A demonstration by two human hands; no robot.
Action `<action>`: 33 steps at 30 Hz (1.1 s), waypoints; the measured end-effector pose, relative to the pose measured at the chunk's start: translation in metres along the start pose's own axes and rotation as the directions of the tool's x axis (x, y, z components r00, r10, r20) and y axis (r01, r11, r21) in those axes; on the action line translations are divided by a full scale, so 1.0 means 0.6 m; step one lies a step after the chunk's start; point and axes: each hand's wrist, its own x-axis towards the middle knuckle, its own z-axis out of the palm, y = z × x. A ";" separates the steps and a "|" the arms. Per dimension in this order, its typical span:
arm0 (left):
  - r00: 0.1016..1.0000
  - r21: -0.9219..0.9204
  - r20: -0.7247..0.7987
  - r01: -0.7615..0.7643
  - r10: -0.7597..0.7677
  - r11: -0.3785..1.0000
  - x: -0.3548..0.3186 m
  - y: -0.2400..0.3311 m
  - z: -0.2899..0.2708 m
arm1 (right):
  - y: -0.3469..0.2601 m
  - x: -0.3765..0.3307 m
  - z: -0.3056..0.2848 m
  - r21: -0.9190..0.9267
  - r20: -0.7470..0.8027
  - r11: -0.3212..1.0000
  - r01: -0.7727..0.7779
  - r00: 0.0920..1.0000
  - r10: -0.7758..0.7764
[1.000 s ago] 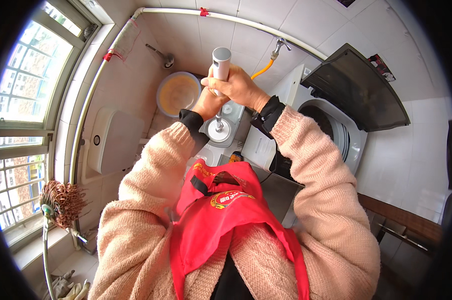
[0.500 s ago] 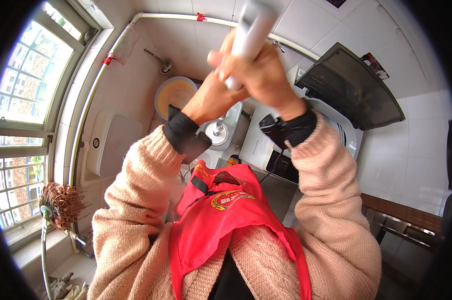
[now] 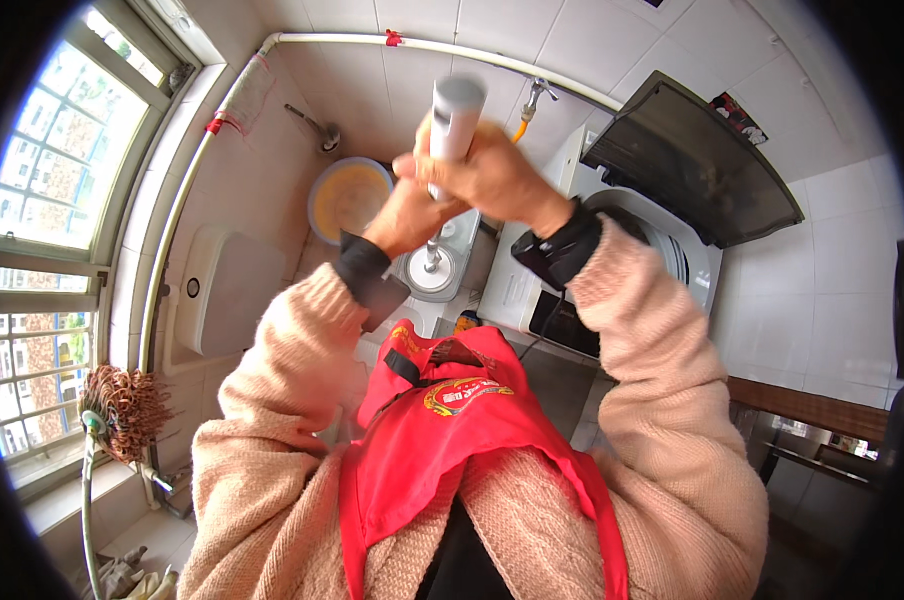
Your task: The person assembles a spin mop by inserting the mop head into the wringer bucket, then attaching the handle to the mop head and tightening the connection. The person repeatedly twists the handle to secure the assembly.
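Note:
Both my hands are wrapped round a light grey pole (image 3: 452, 128) that looks like a mop handle, standing nearly upright with its blurred top end toward me. My right hand (image 3: 507, 178) grips it close to the top. My left hand (image 3: 414, 208) closes round it lower down, touching the right. Beneath my hands, the pole appears to run down to a round white disc (image 3: 430, 268) in a pale grey bucket (image 3: 464, 240); my hands hide part of that line. A black cuff shows at each wrist.
A round basin (image 3: 322, 205) stands behind the bucket. To the right is a white washing machine (image 3: 710, 285), its dark lid (image 3: 697, 165) raised. A tap (image 3: 537, 92) with an orange hose is on the back wall. A brown string mop (image 3: 127, 412) leans by the window.
The pole's top and both hands have dropped lower and come slightly left and nearer me. The tap behind shows more fully. Both hands keep their grip.

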 end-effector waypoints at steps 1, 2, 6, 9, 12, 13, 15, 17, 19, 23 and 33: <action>0.996 -0.008 0.077 -0.043 0.044 0.999 0.002 0.034 -0.011 | -0.034 0.003 -0.012 0.023 0.012 0.987 0.157 0.987 -0.158; 0.987 -0.018 0.151 -0.053 0.055 0.998 0.005 0.066 -0.024 | -0.068 0.000 -0.024 0.002 0.018 0.976 0.219 0.976 -0.219; 0.987 0.014 0.147 -0.068 0.065 0.998 0.003 0.110 -0.035 | -0.107 0.009 -0.013 0.003 -0.143 0.935 0.354 0.926 -0.350; 0.997 -0.063 0.061 0.054 -0.050 0.997 -0.001 0.036 -0.012 | -0.037 0.004 0.021 0.062 -0.150 0.988 0.142 0.980 -0.131; 0.995 -0.066 0.032 -0.091 0.094 0.994 -0.022 -0.066 0.006 | 0.053 -0.015 0.042 0.130 -0.115 0.988 0.083 0.991 -0.069; 0.997 -0.038 0.035 -0.070 0.072 0.997 -0.042 -0.094 0.013 | 0.079 -0.024 0.046 0.052 -0.079 0.998 0.017 0.997 -0.013; 0.998 0.012 0.032 -0.046 0.046 0.999 -0.046 -0.135 0.017 | 0.117 -0.028 0.048 -0.070 -0.043 0.998 0.005 0.999 -0.008; 0.998 0.018 0.056 0.007 -0.008 1.000 -0.049 -0.148 0.017 | 0.132 -0.033 0.050 -0.050 -0.019 0.999 -0.014 1.000 0.013; 0.993 -0.023 0.109 0.035 -0.032 0.999 -0.042 -0.133 0.013 | 0.121 -0.030 0.046 -0.104 -0.001 0.994 0.025 1.000 -0.025; 0.989 -0.070 0.147 0.031 -0.020 0.997 -0.024 -0.031 -0.007 | 0.029 -0.014 0.028 -0.089 -0.028 0.996 0.029 0.999 -0.031; 0.996 -0.041 0.074 0.043 -0.040 0.998 -0.004 0.051 -0.010 | -0.041 0.005 0.033 0.120 -0.245 0.939 0.323 0.926 -0.287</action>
